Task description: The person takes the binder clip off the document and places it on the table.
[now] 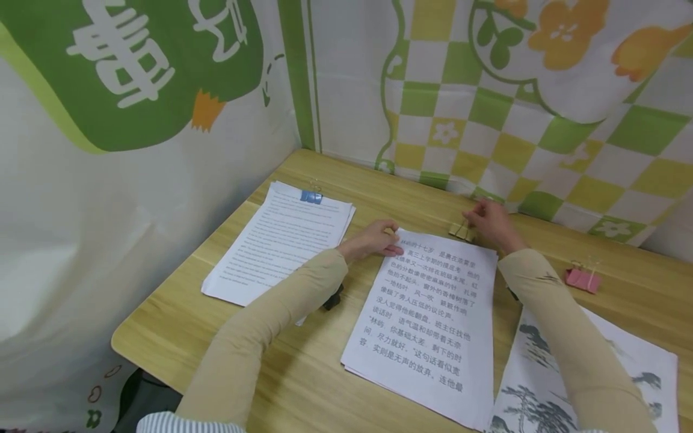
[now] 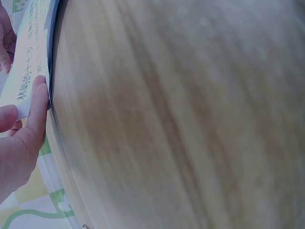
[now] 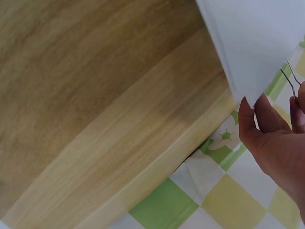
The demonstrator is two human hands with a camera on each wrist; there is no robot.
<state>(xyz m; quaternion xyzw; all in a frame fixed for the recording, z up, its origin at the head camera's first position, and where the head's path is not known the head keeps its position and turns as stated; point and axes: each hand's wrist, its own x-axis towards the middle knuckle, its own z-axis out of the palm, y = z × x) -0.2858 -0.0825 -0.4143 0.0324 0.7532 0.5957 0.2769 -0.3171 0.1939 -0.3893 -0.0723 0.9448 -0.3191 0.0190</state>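
Observation:
A stack of white sheets with large Chinese print (image 1: 428,325) lies in the middle of the wooden table. My left hand (image 1: 375,239) grips its upper-left corner; the left wrist view shows a finger lying along the printed sheet (image 2: 29,71). At the top edge sits a yellow binder clip (image 1: 462,232), its wire handle pinched by the fingers of my right hand (image 1: 491,221). In the right wrist view, the clip's wire handles (image 3: 289,81) stand beside my fingers, and two fingertips meet at the paper's corner (image 3: 250,90). The clip's body is hidden there.
To the left lies a stack of English-printed sheets (image 1: 281,240) under a blue binder clip (image 1: 311,196). A black object (image 1: 332,297) shows beside my left forearm. Right are a pink binder clip (image 1: 583,279) and ink-painting sheets (image 1: 541,373), partly under my right forearm. Patterned cloth (image 1: 487,120) hangs behind.

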